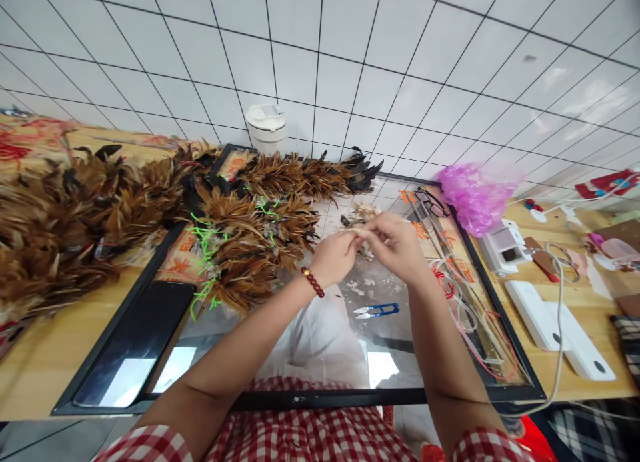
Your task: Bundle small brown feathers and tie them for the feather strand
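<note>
Pictured over a black-framed glass panel (350,399), with left hand (335,257) and right hand (394,243) meeting in a narrow pinch — impossible to tell on what. Backed closely by pale feather tufts (367,211) on the glass, partly hidden by the hands; flanked at left by brown feather bundles (243,275) with bright green ties (216,235) — and fronted, nearer the body, by blue-handled snips (371,310).
</note>
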The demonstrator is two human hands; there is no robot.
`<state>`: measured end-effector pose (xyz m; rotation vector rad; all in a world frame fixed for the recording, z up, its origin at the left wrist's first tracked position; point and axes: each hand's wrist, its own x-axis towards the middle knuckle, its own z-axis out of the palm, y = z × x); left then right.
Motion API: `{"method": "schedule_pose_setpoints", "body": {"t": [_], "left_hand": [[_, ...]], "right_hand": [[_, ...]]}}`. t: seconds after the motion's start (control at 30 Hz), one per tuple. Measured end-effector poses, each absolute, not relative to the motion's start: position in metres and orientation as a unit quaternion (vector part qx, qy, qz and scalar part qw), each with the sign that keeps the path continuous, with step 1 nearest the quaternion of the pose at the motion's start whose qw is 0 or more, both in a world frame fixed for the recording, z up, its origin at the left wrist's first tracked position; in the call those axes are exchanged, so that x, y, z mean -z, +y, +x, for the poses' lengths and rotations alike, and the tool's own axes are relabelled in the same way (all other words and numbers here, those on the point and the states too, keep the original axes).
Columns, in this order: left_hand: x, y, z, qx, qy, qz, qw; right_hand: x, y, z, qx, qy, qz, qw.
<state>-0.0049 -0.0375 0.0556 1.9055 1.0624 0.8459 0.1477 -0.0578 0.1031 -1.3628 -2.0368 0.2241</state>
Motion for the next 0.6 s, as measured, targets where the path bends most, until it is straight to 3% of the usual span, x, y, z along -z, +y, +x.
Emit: {"method": "schedule_pose_setpoints", "body": {"t": [0.1, 0.2, 0.4, 0.6], "left_hand": [[-0.057, -0.030, -0.004, -0.396, 0.377, 0.558, 0.624], [-0.062, -0.027, -0.005, -0.416, 0.345, 0.407, 0.736], [-0.062, -0.028, -0.003, -0.476, 0.344, 0.366, 0.722], [-0.068, -0.024, -0.008, -0.527, 0.375, 0.347, 0.680]], "right_hand": [[-0.101, -0.053, 0.159, -0.133, -0.690, -0.542, 0.461], [-0.093, -0.048, 0.163, -0.209, -0.680, -0.531, 0.461], [-0.069, -0.040, 0.140, -0.430, -0.638, -0.482, 0.419], [-0.070, -0.040, 0.135, -0.340, -0.597, -0.558, 0.465]]}}
